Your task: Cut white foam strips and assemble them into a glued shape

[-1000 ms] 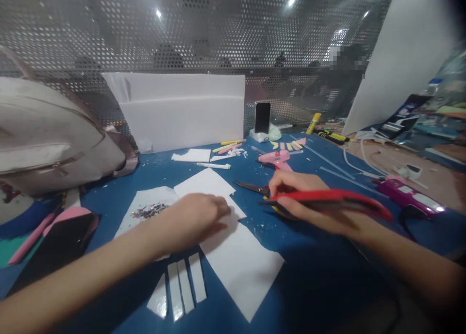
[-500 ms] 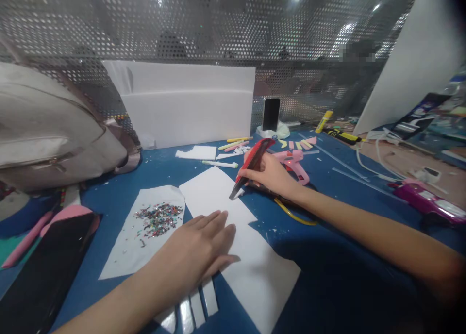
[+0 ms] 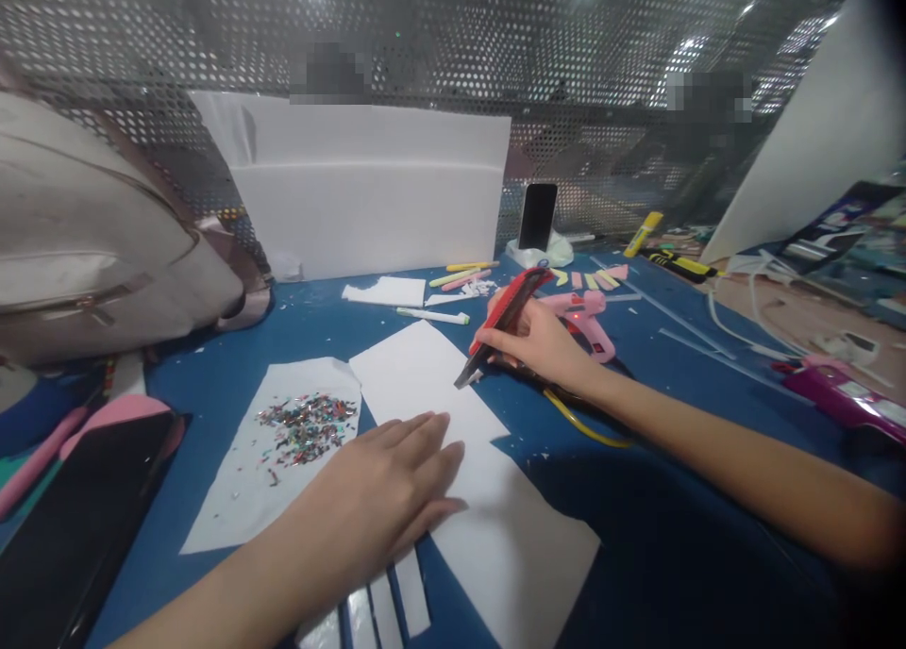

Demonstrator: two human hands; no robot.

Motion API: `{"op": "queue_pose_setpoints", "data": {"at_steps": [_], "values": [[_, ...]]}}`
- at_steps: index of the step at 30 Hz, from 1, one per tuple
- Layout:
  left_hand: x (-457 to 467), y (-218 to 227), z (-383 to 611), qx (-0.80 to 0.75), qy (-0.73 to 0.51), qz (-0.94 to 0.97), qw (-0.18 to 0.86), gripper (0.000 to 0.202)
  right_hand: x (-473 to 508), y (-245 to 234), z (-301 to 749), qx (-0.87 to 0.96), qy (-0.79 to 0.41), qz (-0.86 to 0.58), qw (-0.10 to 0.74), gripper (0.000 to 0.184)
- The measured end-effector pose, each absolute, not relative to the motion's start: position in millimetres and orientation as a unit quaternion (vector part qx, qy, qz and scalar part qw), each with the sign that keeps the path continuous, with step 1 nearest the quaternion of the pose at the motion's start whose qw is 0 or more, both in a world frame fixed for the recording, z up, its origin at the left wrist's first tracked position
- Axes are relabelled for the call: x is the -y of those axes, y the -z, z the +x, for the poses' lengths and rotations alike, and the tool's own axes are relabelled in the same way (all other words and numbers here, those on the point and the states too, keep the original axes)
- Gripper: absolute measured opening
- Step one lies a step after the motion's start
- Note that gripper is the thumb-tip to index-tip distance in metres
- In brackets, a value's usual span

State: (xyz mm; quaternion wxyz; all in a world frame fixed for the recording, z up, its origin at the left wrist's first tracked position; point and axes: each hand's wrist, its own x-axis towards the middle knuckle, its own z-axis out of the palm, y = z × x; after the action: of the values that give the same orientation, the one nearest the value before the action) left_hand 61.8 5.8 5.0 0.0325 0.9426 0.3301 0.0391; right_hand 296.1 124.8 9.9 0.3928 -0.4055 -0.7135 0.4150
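Note:
My right hand point(image 3: 542, 342) grips a red utility knife point(image 3: 511, 309) like a pen, its dark tip pointing down at the right side of a white sheet point(image 3: 417, 371). Whether the tip touches the sheet I cannot tell. My left hand point(image 3: 396, 479) lies flat, fingers stretched and close together, across the left edge of the white sheet. Several narrow white strips point(image 3: 411, 592) stick out below that hand. To its left, a paper point(image 3: 233, 484) bears a heap of small shiny coloured bits point(image 3: 306, 427). Just behind my right hand lies a pink glue gun point(image 3: 601, 342).
A black phone point(image 3: 85, 526) and a pale backpack point(image 3: 106, 234) stand at the left. A white board point(image 3: 368, 201) leans at the back beside a propped phone point(image 3: 538, 217). Markers point(image 3: 460, 276), a yellow-black cutter point(image 3: 679, 266) and a purple glue gun point(image 3: 842, 394) lie farther off.
The view has shifted slightly, so most things sit a little differently in the frame. Both hands keep nearly the same pose, the knife still in my right hand over the sheet.

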Motion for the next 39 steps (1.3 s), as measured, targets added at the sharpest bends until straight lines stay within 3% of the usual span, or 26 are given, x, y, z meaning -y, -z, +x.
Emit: {"op": "queue_pose_setpoints", "data": {"at_steps": [8, 39], "values": [[-9.4, -1.2, 57.2, -0.329, -0.02, 0.942, 0.067, 0.04, -119.7, -13.1, 292.8, 0.73, -0.417, -0.39, 0.375, 0.023], [-14.2, -4.4, 55.1, -0.327, -0.006, 0.941, 0.084, 0.037, -112.4, -7.5, 305.4, 0.724, -0.423, -0.382, 0.389, 0.022]]}}
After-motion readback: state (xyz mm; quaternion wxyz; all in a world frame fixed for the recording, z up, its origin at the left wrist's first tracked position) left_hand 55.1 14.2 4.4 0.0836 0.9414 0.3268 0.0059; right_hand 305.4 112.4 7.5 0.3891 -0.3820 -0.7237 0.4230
